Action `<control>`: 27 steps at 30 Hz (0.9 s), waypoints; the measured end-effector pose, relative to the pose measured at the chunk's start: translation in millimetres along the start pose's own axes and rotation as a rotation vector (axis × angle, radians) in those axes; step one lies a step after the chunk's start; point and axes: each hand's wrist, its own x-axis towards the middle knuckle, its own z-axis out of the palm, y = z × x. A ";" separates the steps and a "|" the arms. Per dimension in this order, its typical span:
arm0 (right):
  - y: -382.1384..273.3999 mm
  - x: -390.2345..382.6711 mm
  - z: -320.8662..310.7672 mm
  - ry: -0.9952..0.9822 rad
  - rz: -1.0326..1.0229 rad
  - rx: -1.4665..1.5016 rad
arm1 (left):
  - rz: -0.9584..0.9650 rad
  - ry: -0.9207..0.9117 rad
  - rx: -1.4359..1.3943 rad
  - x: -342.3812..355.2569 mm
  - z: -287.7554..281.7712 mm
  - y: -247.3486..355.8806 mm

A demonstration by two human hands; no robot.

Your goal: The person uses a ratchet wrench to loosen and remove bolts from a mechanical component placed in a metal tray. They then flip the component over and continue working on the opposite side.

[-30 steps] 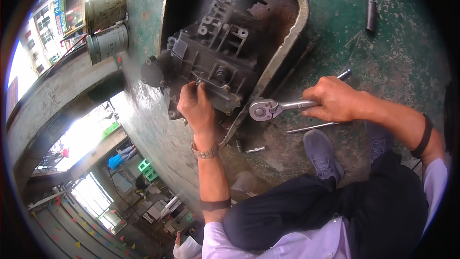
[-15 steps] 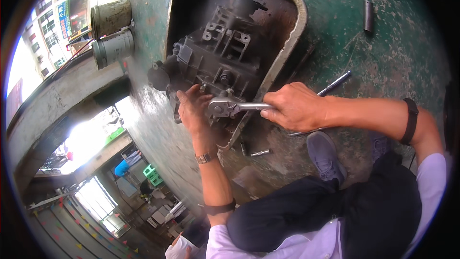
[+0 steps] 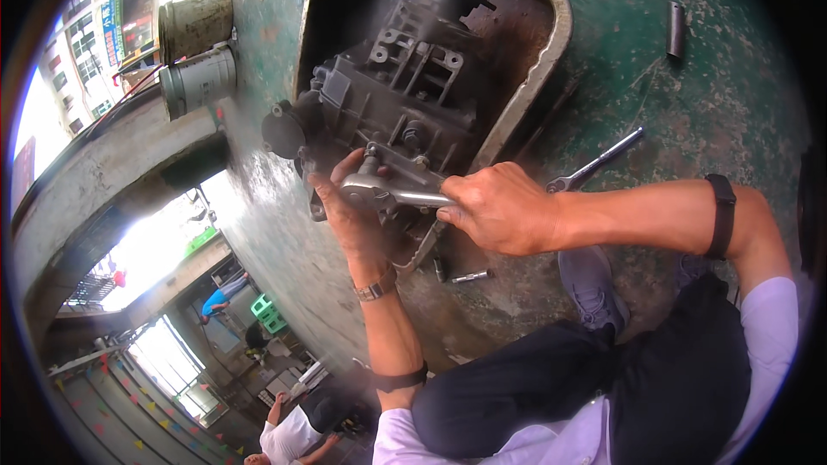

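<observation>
My right hand [image 3: 508, 209] is closed round the handle of a ratchet wrench [image 3: 418, 198], which points left. At its other end, my left hand [image 3: 351, 215] is curled about the ratchet head, with thumb and forefinger on either side; the head hides its other fingers. Both hands are at the near side of a dark, greasy gearbox [image 3: 366, 103] with a round housing at its left end. It lies in a large tray with a worn, pale rim [image 3: 564, 26]. Whatever sits beneath the ratchet head is hidden.
A second ratchet [image 3: 603, 158] lies on the worn green floor beyond my right wrist. Farther right is a long metal tube [image 3: 675, 30]. Small sockets [image 3: 469, 276] lie near my shoe [image 3: 593, 288]. Two grimy buckets [image 3: 198, 82] stand far left. A person in white [image 3: 289, 435] is at lower left.
The ratchet wrench has moved left with my right hand, bringing its head against my left hand. The person at lower left has come further into view.
</observation>
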 end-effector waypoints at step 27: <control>2.7 15.6 23.9 -0.292 0.220 0.412 | 0.082 -0.111 0.277 10.8 -15.6 3.6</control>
